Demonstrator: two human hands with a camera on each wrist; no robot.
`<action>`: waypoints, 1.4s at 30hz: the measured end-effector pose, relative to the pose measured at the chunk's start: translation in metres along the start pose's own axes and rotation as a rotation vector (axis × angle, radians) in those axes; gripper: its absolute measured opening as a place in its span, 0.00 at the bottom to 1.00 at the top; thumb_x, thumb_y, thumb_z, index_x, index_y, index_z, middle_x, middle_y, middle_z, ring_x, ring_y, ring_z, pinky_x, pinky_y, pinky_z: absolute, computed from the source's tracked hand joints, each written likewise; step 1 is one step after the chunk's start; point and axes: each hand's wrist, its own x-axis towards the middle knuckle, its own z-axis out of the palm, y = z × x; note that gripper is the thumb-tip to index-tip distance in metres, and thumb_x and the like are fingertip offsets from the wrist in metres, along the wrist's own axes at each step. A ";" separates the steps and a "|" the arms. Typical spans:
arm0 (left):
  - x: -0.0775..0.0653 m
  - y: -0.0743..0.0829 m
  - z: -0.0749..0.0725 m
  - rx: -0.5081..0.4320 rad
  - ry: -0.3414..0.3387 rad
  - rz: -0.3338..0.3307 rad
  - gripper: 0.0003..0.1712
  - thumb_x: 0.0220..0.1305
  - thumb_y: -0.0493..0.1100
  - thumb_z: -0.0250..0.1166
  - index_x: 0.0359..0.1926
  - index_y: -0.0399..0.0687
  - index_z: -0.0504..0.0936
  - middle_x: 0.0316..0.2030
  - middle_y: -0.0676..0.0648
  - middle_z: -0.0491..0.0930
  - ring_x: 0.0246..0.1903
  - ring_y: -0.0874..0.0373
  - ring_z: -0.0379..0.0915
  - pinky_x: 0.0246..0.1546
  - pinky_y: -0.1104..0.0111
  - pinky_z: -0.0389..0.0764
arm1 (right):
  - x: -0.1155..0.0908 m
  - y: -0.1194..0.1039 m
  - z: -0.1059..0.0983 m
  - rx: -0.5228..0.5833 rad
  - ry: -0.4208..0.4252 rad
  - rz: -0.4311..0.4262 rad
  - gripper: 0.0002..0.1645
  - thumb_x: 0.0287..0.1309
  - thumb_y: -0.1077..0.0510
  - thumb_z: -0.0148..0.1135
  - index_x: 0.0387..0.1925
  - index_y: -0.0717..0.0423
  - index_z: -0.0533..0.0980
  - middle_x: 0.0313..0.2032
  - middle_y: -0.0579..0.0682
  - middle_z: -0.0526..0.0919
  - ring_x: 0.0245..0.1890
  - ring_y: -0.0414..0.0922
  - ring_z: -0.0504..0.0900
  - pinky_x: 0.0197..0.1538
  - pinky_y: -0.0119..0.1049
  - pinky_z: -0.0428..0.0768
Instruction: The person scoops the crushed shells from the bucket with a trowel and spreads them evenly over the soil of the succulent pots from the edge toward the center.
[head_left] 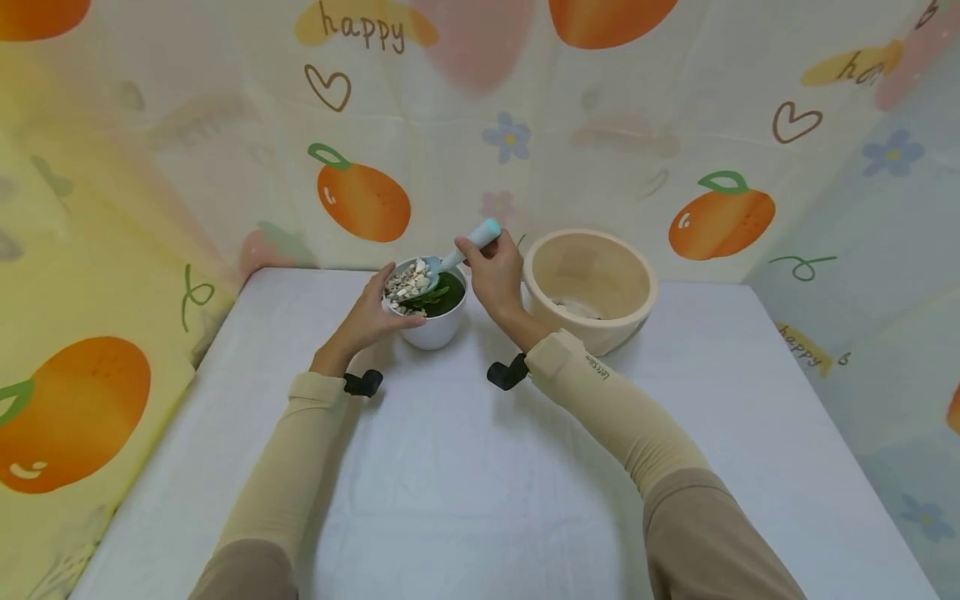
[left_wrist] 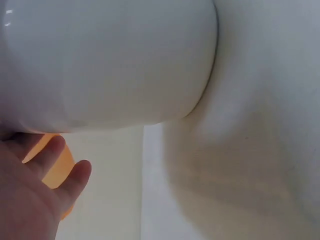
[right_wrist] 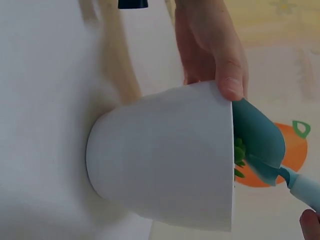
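Note:
A white flowerpot (head_left: 432, 335) stands upright at the back of the table, with green leaves (head_left: 432, 297) inside it. My left hand (head_left: 367, 315) holds the pot's left side, its thumb along the near rim. In the left wrist view, several fingers spread beside the pot wall. My right hand (head_left: 497, 279) grips the pale blue handle of a small trowel (head_left: 478, 237) at the upper right of the pot. The trowel's blade (right_wrist: 260, 135) tilts down into the pot's mouth. Whitish pebbles (head_left: 406, 285) lie at the blade and the pot's left side; the blade's tip is hidden.
A large beige pot (head_left: 592, 333) stands right of my right hand, with a few light bits on its bottom. A white cloth covers the table (head_left: 465, 500). Behind it hangs a fruit-patterned curtain (head_left: 450, 158). Black wrist cameras jut from both forearms.

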 end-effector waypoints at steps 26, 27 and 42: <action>-0.009 0.008 0.016 0.014 0.121 -0.006 0.67 0.46 0.58 0.77 0.77 0.46 0.43 0.74 0.37 0.50 0.73 0.42 0.48 0.72 0.44 0.53 | 0.011 -0.002 -0.008 0.082 -0.018 0.029 0.20 0.64 0.61 0.61 0.51 0.72 0.70 0.46 0.66 0.81 0.51 0.55 0.84 0.48 0.36 0.84; -0.009 0.008 0.016 0.018 0.119 -0.009 0.68 0.47 0.58 0.77 0.77 0.46 0.43 0.75 0.38 0.50 0.74 0.42 0.48 0.72 0.44 0.53 | 0.011 -0.001 -0.008 0.087 -0.017 0.032 0.20 0.64 0.61 0.61 0.51 0.72 0.70 0.46 0.66 0.81 0.51 0.55 0.84 0.48 0.35 0.84; -0.011 0.007 0.015 0.055 0.117 -0.004 0.68 0.46 0.61 0.76 0.77 0.46 0.44 0.74 0.37 0.51 0.72 0.42 0.48 0.71 0.42 0.55 | 0.007 0.003 -0.006 0.104 0.064 0.038 0.15 0.63 0.60 0.62 0.45 0.67 0.71 0.44 0.65 0.83 0.48 0.54 0.85 0.46 0.35 0.85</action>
